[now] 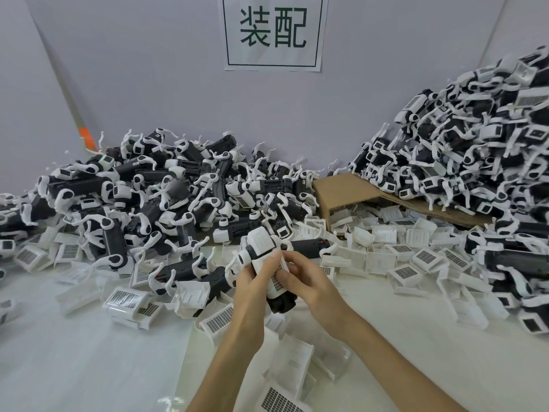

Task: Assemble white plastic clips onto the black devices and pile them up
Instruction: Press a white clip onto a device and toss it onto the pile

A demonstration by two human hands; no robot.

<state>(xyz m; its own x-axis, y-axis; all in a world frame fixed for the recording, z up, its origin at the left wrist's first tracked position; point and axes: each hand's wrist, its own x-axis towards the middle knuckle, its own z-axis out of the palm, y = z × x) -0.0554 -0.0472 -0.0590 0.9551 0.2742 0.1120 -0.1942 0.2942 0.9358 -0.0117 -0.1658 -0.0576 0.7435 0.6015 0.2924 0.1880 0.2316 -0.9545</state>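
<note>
Both of my hands hold one black device (282, 301) with white end parts over the middle of the table. My left hand (252, 281) grips its white upper end from the left. My right hand (303, 276) pinches a white plastic clip (277, 282) with a grid label against the device's side. The device's black lower end sticks out below my fingers. Loose white clips (404, 273) lie scattered around my hands.
A low heap of black-and-white devices (154, 191) fills the back left. A taller pile (475, 150) rises at the right, over a flattened cardboard box (335, 188). More clips (294, 361) lie near the table's front. A paper sign (273, 31) hangs on the wall.
</note>
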